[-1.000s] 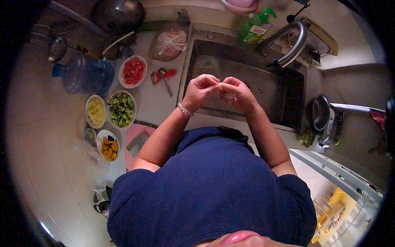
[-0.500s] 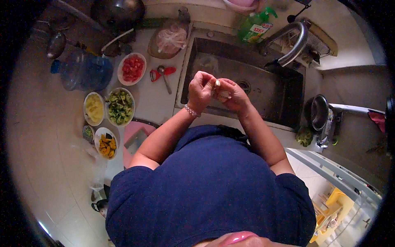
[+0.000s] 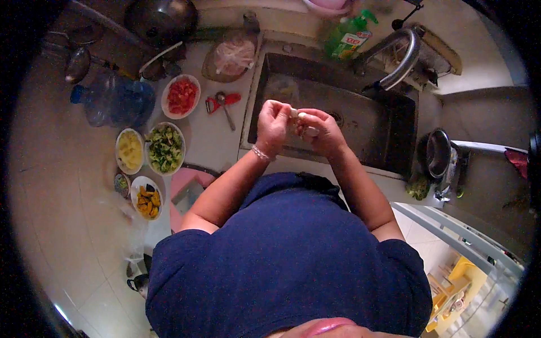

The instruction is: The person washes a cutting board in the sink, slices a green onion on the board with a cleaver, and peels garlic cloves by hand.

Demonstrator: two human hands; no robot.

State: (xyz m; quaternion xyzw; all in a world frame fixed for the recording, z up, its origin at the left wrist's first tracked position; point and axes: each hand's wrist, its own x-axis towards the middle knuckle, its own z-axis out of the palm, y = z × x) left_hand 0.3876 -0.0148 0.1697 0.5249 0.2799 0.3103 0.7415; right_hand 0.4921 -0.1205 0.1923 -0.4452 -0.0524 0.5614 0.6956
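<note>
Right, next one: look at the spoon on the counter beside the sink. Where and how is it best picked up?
Probably pinch the spoon near the handle's free end, coming from above on the person's side. The slim handle points toward the person and extends past the red tool, while the wider bowl end lies against or over that tool, so gripping there could disturb both.

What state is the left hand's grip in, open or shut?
Shut: the thumb and curled fingers of the left hand close on a small white piece. Too small to tell what it is.
</note>
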